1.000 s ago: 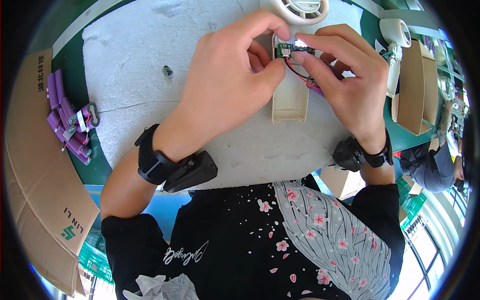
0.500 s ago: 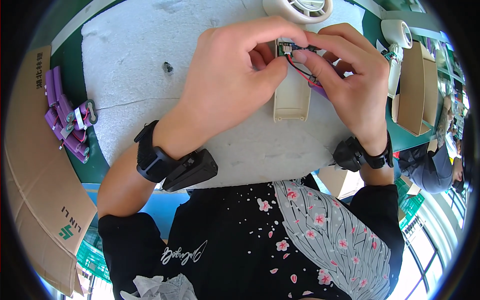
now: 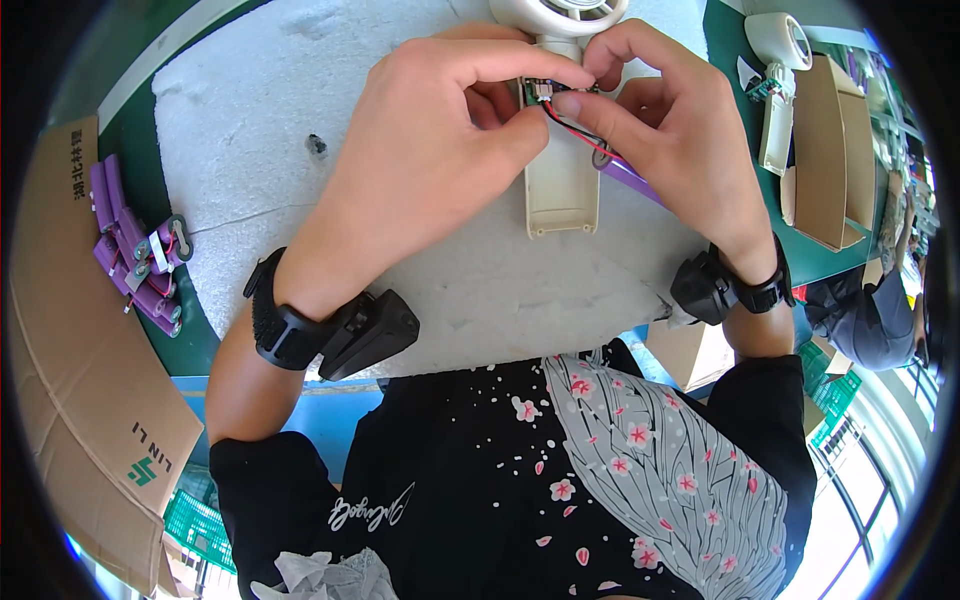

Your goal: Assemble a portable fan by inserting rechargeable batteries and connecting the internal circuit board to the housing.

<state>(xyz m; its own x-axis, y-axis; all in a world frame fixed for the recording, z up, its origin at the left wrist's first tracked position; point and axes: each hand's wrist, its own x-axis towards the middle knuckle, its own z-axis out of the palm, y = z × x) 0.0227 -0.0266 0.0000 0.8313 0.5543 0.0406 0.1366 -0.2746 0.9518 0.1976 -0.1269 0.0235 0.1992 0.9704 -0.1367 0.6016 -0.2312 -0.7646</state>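
Observation:
A cream handheld fan (image 3: 567, 30) lies on the foam sheet, its handle shell (image 3: 562, 206) open toward me. A small circuit board (image 3: 541, 90) with a white wire connector sits at the top of that shell. My left hand (image 3: 425, 135) is closed around the shell's upper left side, index finger reaching over the board. From the right, my right hand (image 3: 690, 135) pinches at the board's right end, thumb beside the connector. Red and black wires (image 3: 578, 130) run from the connector to a purple battery cell (image 3: 632, 180), partly hidden under my right hand.
Several purple battery cells (image 3: 135, 245) lie at the left on the green table. A second open fan (image 3: 777, 110) and a cardboard box (image 3: 822, 150) stand at the right. A large cardboard sheet (image 3: 85, 380) rises along the left edge. Another person (image 3: 870, 315) is at far right.
Both hands and the fan have shifted slightly left and up in the view. The right fingers have moved a little, and more of the battery cell shows.

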